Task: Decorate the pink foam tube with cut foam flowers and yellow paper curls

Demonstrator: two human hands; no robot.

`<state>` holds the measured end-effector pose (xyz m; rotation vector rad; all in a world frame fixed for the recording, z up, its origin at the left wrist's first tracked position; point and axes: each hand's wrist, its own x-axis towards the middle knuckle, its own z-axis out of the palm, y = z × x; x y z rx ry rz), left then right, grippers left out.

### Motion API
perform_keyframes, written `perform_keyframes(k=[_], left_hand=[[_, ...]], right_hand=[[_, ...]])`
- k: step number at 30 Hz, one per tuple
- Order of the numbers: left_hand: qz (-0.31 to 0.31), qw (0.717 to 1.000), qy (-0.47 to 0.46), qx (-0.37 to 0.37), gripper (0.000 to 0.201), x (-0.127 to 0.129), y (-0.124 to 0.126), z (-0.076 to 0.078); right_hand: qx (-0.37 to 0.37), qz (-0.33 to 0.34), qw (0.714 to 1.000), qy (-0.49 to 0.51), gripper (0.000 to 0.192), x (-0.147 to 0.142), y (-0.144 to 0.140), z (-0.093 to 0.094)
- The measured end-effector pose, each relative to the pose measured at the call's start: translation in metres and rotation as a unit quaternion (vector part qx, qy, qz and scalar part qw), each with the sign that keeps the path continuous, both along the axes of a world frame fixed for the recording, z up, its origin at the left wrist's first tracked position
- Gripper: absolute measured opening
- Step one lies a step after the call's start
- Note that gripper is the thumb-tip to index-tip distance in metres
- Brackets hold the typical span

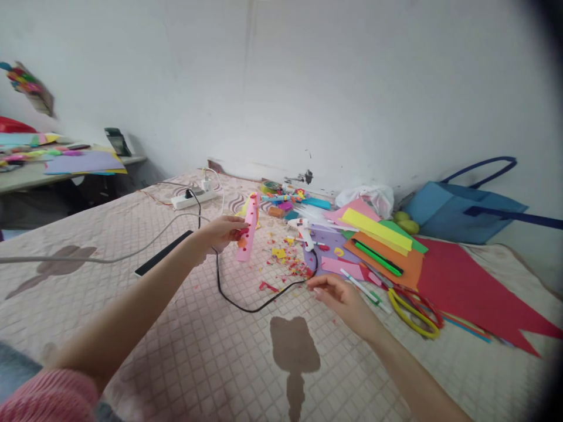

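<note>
My left hand (224,232) is closed on a pink paper strip (250,234) dotted with small red pieces, with an orange shape near its lower end. It holds the strip upright above the bed. My right hand (341,298) hovers low with its fingers loosely bent and apart, nothing visible in them. Its fingertips are beside the black cord (250,309) of a white glue gun (304,233). That glue gun rests at the edge of a purple sheet (328,239). Small red and yellow paper scraps (292,266) are scattered between my hands.
To the right lie yellow-handled scissors (411,316), a green cutter (378,258), a white marker (363,288) and a large red sheet (466,287). A blue bag (457,211) stands behind them. At left are a power strip (193,199) and a dark flat bar (162,253).
</note>
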<state>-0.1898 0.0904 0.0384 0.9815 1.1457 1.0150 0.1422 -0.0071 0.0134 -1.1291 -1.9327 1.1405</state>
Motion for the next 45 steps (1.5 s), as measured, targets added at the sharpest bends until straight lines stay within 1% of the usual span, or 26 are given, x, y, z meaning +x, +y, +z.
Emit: perform_keyframes(k=[2,3,5,7,9,12,14,16,18,21,24,28,32,36,38,41,43,45], left_hand=[[-0.012,1.0,-0.006,0.014,0.009,0.001,-0.012,0.013],[-0.022,0.999,-0.009,0.032,0.011,0.001,-0.019,0.02],[-0.035,0.998,-0.012,0.051,0.013,0.002,-0.034,0.034],[-0.037,0.997,-0.024,0.057,0.013,0.002,-0.048,0.048],[-0.046,0.996,-0.031,0.067,0.014,0.003,-0.061,0.061],[-0.052,0.995,-0.017,0.079,0.017,0.002,-0.075,0.073],[-0.052,0.995,-0.003,0.084,0.018,0.001,-0.082,0.076],[-0.054,0.994,0.008,0.09,0.019,0.002,-0.086,0.074],[-0.059,0.993,0.021,0.097,0.02,0.005,-0.089,0.069],[-0.062,0.992,0.036,0.106,0.019,0.016,-0.092,0.055],[-0.06,0.992,0.036,0.103,0.02,0.03,-0.091,0.042],[-0.061,0.99,0.051,0.115,0.021,0.047,-0.089,0.029],[-0.069,0.988,0.069,0.121,0.02,0.058,-0.09,0.024],[-0.078,0.986,0.07,0.13,0.018,0.056,-0.091,0.022],[-0.052,0.985,0.089,0.138,0.021,0.05,-0.088,0.017],[0.011,0.976,0.143,0.164,0.025,0.039,-0.078,0.004],[0.024,0.968,0.171,0.184,0.025,0.034,-0.069,-0.005],[0.02,0.959,0.192,0.208,0.025,0.034,-0.06,-0.01]], right_hand=[[0.012,0.008,1.0,0.004,0.021,-0.008,0.005,0.008],[0.017,0.015,1.0,0.011,0.02,-0.014,0.009,0.012],[0.024,0.033,0.998,0.042,0.019,-0.029,0.018,0.019],[0.025,0.045,0.996,0.072,0.018,-0.045,0.029,0.022],[0.005,0.044,0.993,0.109,0.019,-0.063,0.041,0.021],[-0.031,0.022,0.986,0.164,0.024,-0.086,0.056,0.016],[-0.034,0.017,0.983,0.177,0.026,-0.098,0.062,0.015],[-0.032,0.016,0.982,0.187,0.027,-0.107,0.063,0.017],[-0.027,0.019,0.98,0.197,0.027,-0.112,0.057,0.023],[-0.016,0.04,0.977,0.208,0.027,-0.114,0.041,0.033],[-0.021,0.051,0.974,0.219,0.031,-0.112,0.025,0.038],[-0.047,0.02,0.976,0.21,0.027,-0.109,0.019,0.035],[-0.08,-0.001,0.971,0.225,0.024,-0.107,0.023,0.029],[-0.109,-0.009,0.963,0.245,0.019,-0.101,0.024,0.026],[-0.119,-0.013,0.961,0.25,0.018,-0.096,0.023,0.026],[-0.132,-0.01,0.956,0.26,0.017,-0.086,0.023,0.028],[-0.141,-0.007,0.953,0.267,0.017,-0.08,0.023,0.03],[-0.143,-0.006,0.951,0.274,0.016,-0.075,0.023,0.032]])
